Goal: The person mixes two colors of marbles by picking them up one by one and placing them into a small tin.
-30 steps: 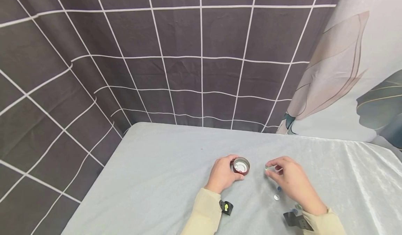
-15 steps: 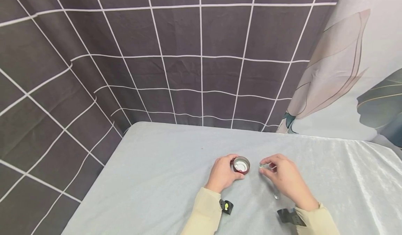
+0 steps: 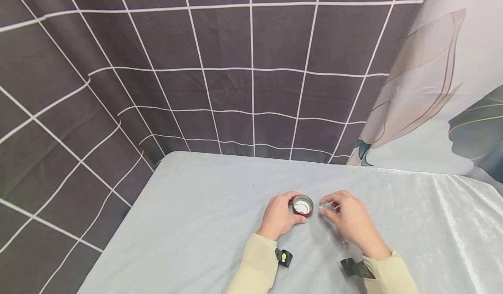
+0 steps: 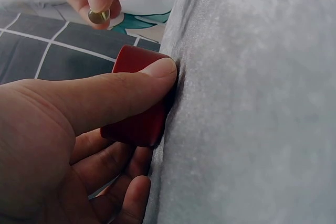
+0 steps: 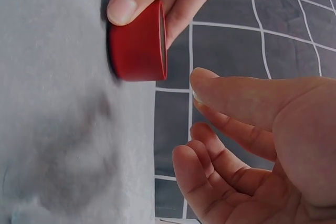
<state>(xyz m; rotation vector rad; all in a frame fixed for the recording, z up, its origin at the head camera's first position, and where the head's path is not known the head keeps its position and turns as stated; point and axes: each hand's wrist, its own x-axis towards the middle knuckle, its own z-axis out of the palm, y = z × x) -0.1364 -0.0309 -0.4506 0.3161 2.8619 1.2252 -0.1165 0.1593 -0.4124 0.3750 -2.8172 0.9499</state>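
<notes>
Pinched in right hand (image 3: 347,217), thumb to fingertip: small glassy bead (image 4: 98,16), just beyond three o'clock of upright red container (image 5: 135,51); presumably tip-held for fine control. Curled round container from nine o'clock: left hand (image 3: 278,216), likely steadying against tipping. Beneath container: pale cloth (image 3: 196,215).

There are two hands (image 3: 278,217), two wristbands (image 3: 355,268), one cup (image 5: 137,48), one pinched bead (image 4: 98,17).

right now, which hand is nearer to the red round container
The left. The left hand grips the red round container by its side; the right hand is apart from it, just to its right, pinching a small glassy piece.
</notes>
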